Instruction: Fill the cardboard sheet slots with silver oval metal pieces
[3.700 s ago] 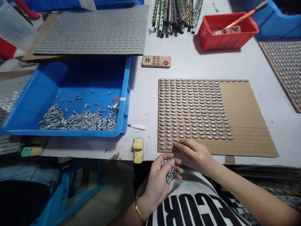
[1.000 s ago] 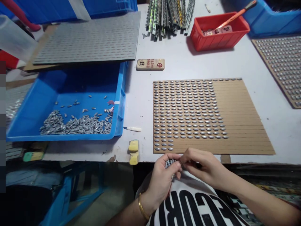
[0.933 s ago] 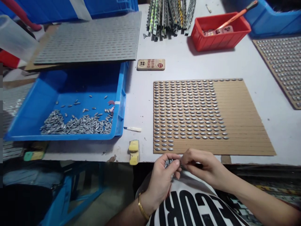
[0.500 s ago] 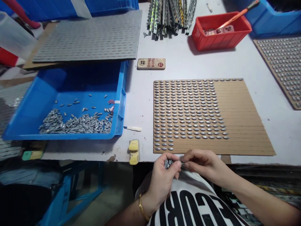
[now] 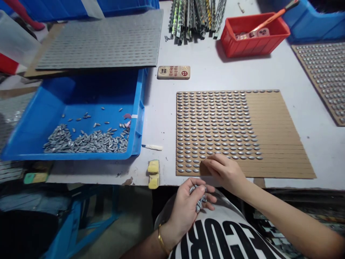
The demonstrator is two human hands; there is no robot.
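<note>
My left hand is cupped below the table's front edge, its thumb over a small heap of silver spindle-shaped pieces. Over the lower part of a brown lined board, my right hand has its fingertips pinched together beside the short rows at the lower left. Whatever lies between those fingertips is hidden. Rows of the same silver pieces cover the left and middle of the board, pointing sideways. More loose pieces are heaped in a blue bin to the left.
A grey slotted panel rests across the bin's back. Near the board are a printed tan bar, a yellow block and a blue-tipped white stick. Behind stand a red box and patterned strips. Another filled board lies right.
My right hand has moved up from my left hand onto the board, at the end of the short lower rows. My left hand's fingers have spread, showing more of the pieces.
</note>
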